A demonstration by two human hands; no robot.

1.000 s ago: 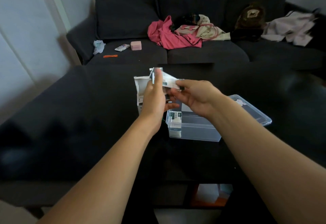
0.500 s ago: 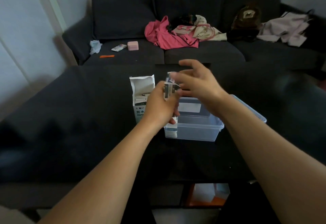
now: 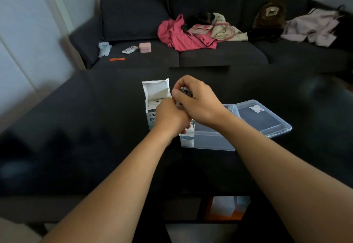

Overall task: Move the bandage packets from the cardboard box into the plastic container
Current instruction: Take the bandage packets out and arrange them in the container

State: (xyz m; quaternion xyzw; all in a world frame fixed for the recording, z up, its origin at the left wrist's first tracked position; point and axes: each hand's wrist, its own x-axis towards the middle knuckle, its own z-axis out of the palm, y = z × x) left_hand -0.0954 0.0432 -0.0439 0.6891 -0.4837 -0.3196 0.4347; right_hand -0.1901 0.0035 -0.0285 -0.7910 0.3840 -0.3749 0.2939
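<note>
- Head view: both hands are now bunched together just above the gap between the cardboard box (image 3: pixel 155 102) and the plastic container (image 3: pixel 208 139); a second ago they were held higher, with a white packet fanned out between them.
- The right hand (image 3: pixel 198 101) has been curled down over a bandage packet (image 3: pixel 184 90), of which only a dark printed edge is seen between thumb and fingers; it is pinched there.
- The left hand (image 3: pixel 171 117) has been closed up beneath the right, fingers curled inward; whether a packet is gripped by it cannot be told, as the fingertips are hidden.
- Progress is judged to be mid-transfer: the packet has been brought down towards the container but not yet released.
- One packet is already seen standing at the container's near-left corner, and more white packets are glimpsed inside the box.
- The box is thin white card, upright, its torn flap raised and creased, green print on its front.
- The container is clear, rigid, rectangular plastic with rounded corners; its clear lid (image 3: pixel 265 117) is lying flat to the right, touching it.
- Everything is set on a dark, smooth table (image 3: pixel 86 147).
</note>
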